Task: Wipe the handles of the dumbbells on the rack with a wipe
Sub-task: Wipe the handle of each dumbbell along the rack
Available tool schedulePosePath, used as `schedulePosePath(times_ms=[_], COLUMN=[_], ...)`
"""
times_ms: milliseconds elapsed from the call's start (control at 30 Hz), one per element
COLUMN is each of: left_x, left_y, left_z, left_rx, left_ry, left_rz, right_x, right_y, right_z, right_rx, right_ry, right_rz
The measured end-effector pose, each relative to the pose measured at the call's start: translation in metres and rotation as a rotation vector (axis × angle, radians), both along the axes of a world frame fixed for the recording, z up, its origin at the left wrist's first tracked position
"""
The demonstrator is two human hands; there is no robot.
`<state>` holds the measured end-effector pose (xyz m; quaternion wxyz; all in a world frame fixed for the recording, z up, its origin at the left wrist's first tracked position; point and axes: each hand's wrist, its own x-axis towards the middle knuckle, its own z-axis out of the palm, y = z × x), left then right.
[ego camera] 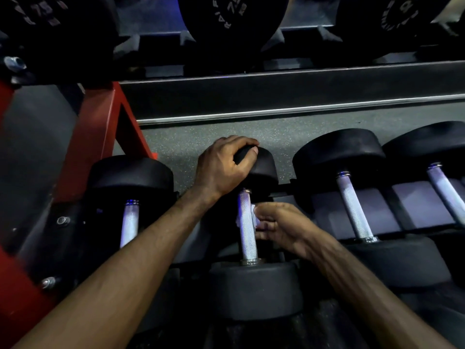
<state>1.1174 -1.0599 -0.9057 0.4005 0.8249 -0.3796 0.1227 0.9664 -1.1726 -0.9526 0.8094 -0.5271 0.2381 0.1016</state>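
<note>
Head view shows the wipe [253,217] pressed to the second dumbbell's handle [247,227] on the lower rack [415,210], pinched by the right hand [281,229]; the left hand [224,167] grips its far head. Wiping is underway; next, probably slide along the handle.

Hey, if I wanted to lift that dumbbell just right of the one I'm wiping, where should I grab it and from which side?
Probably the knurled handle of the right-hand dumbbell, mid-length, coming from above with fingers wrapped around it. The bar lies exposed between its two black heads, which look too broad to grip, and the rack cradles it from below.
</note>
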Motion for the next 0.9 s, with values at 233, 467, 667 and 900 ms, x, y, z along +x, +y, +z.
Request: schedulePosePath(times_ms=[233,467,667,900], left_x=[0.000,0.000,0.000,0.002], left_y=[-0.001,0.000,0.000,-0.001], left_z=[0.000,0.000,0.001,-0.004], left_rx=[0.011,0.016,0.010,0.012], left_ry=[-0.010,-0.012,-0.026,-0.034], left_rz=[-0.007,-0.011,0.009,0.005], right_x=[-0.018,-0.018,-0.008,-0.030], right_y=[-0.009,-0.014,-0.014,0.003], right_z=[-0.011,-0.007,0.004,-0.003], right_rx=[-0.155,-0.141,-0.055,-0.186], right_ry=[0.106,0.055,0.022,0.032], right_rz=[0.189,0.219,0.064,0.029])
